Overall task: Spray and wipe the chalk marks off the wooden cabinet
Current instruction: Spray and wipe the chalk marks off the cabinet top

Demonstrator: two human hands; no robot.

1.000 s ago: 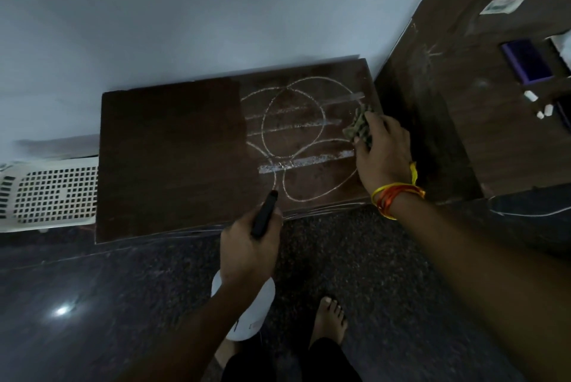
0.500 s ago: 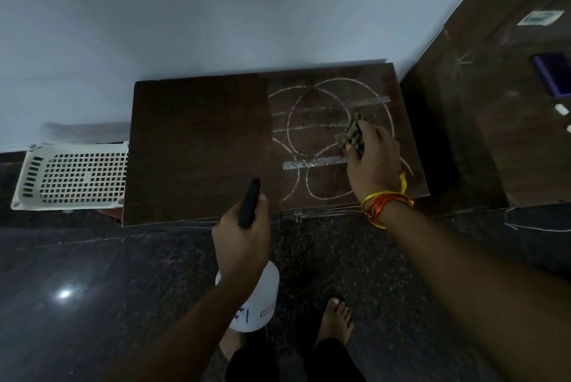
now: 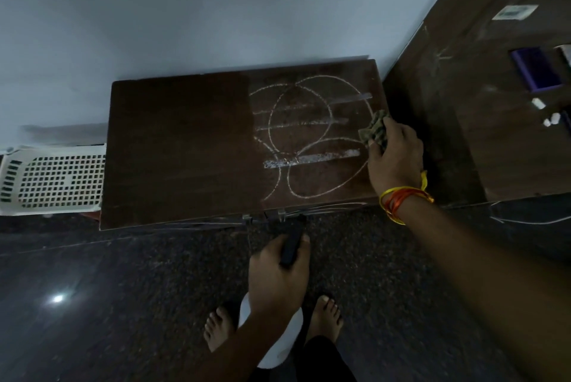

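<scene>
A low dark wooden cabinet (image 3: 179, 149) stands against the wall. White chalk marks (image 3: 306, 134), circles and thick bars, cover the right half of its top; the left half is bare. My right hand (image 3: 394, 159) presses a crumpled greenish cloth (image 3: 375, 129) onto the top near the right edge, beside the circles. My left hand (image 3: 278, 276) holds a white spray bottle (image 3: 272, 341) by its black nozzle head (image 3: 292, 242), low in front of the cabinet's front edge, above the floor.
A white perforated plastic basket (image 3: 58, 180) lies left of the cabinet. A taller dark wooden unit (image 3: 463, 103) with a purple object (image 3: 536, 72) and small white pieces stands to the right. Dark speckled floor and my bare feet (image 3: 327, 320) are below.
My right hand slid the cloth from the middle of the chalk circles back to the right edge. My left hand and the spray bottle dropped back from over the cabinet's front edge.
</scene>
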